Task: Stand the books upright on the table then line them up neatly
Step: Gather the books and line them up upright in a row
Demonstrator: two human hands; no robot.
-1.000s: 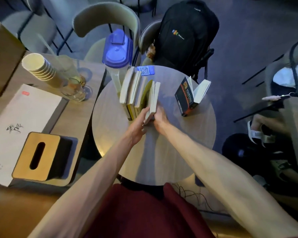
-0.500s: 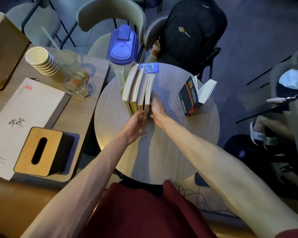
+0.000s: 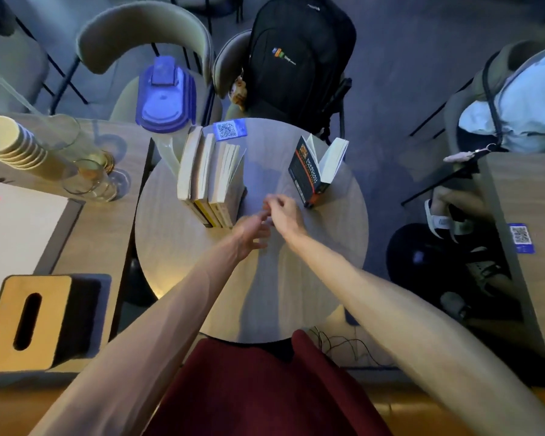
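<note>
Book row (image 3: 208,174): ten o'clock, upright, propping each other.
Black book (image 3: 307,176): two o'clock, splayed to self-stand.
Left hand (image 3: 252,229), right hand (image 3: 285,212): I see both empty, fingers loose.

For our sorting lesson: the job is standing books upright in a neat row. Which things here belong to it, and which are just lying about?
Part of the job: row of upright books; black book, standing apart, half open; round table; left hand; right hand.

Lying about: QR card; blue-lidded jug; paper cups; glass; tissue box; backpack.
</note>
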